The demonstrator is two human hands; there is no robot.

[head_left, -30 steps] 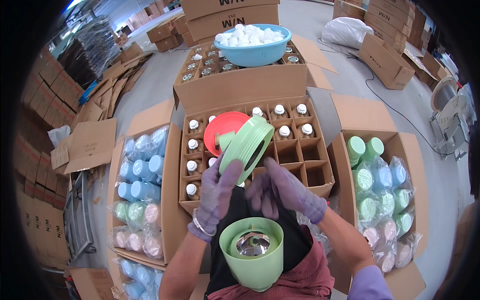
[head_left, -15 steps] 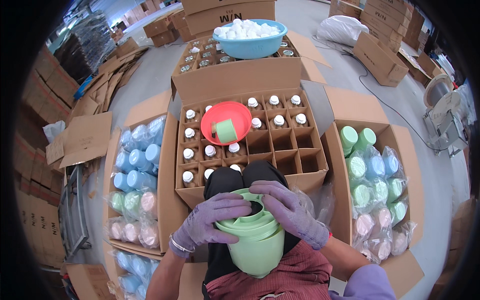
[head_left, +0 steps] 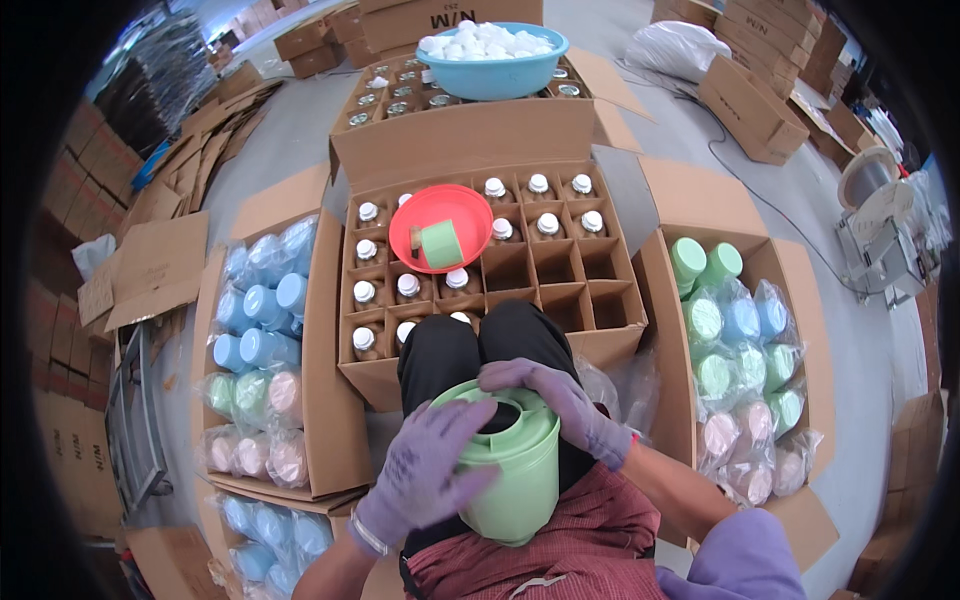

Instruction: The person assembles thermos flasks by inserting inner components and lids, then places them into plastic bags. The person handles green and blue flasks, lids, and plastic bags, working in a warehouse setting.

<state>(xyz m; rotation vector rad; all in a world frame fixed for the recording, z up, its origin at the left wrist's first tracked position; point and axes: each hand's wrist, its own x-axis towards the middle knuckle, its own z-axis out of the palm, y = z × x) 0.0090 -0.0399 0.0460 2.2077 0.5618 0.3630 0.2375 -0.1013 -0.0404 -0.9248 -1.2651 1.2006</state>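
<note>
A light green plastic container (head_left: pixel 512 502) with a ringed top and a dark round opening rests upright on my lap. My right hand (head_left: pixel 560 402), in a purple-grey glove, is closed on the right side of its rim. My left hand (head_left: pixel 422 478), gloved alike, lies at the container's left side with fingers spread and slightly blurred; whether it touches is hard to tell. Beyond my knees, a red plate (head_left: pixel 468 208) lies on the bottles in a divided carton (head_left: pixel 490 345). On the plate a small green cup (head_left: pixel 441 245) lies on its side.
White-capped bottles (head_left: pixel 538 186) fill many carton cells. A blue basin (head_left: pixel 490 78) of white caps stands on another carton behind. Open boxes hold bagged blue, green and pink cups at left (head_left: pixel 268 350) and right (head_left: pixel 740 320). A cable (head_left: pixel 770 205) crosses the floor.
My left hand has loosened from the container's rim and slid down its left side, fingers spreading. My right hand stays at the rim. The whole view has shifted slightly.
</note>
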